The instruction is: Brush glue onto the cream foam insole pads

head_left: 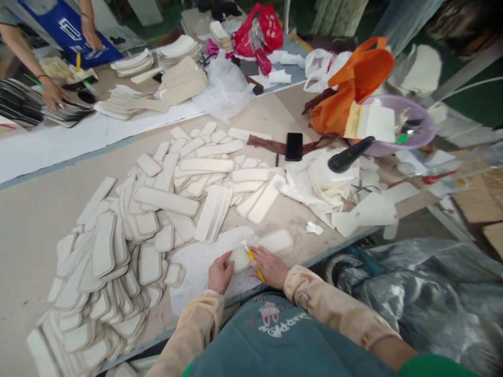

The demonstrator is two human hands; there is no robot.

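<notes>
Right hand [271, 266]: fingers closed round brush [251, 255]
Left hand [220, 271]: fingers bent at edge of strip [239, 262]; cannot tell if gripping
Strip: on paper [187, 277], between both hands
Pile [113, 251]: on desk [23, 220], left of paper

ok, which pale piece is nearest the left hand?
The pale piece between the left hand and right hand, touching the left; the heaped pieces lie farther off.

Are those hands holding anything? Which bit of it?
The right hand holds a brush by its yellow handle. The left hand is at a pale piece's edge; whether it grips it, I can't tell.
</notes>
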